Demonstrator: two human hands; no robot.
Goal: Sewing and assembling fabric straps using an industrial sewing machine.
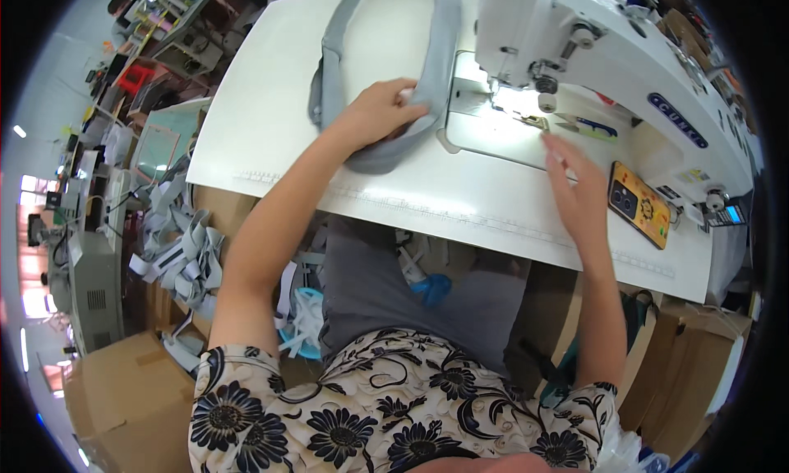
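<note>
A loop of grey fabric strap (333, 87) lies on the white sewing table (271, 87), its far end running out past the upper edge of the view. My left hand (380, 115) is closed on the near right part of this loop, fingers curled round the cloth. Over the metal plate (493, 140) of the white sewing machine (567, 29), the lamp lights the needle area. Just right of that plate my right hand (575, 185) hovers with fingers apart, and I see nothing in it. Beyond its fingertips lie thread snips (593, 128) with a blue and yellow-green handle.
A phone in a yellow patterned case (639, 206) rests right of my right hand. A ruler strip (444, 214) follows the table's front edge. Grey fabric strips (185, 243) are heaped at the left, above a cardboard box (123, 391). Another person (123, 17) is far off, upper left.
</note>
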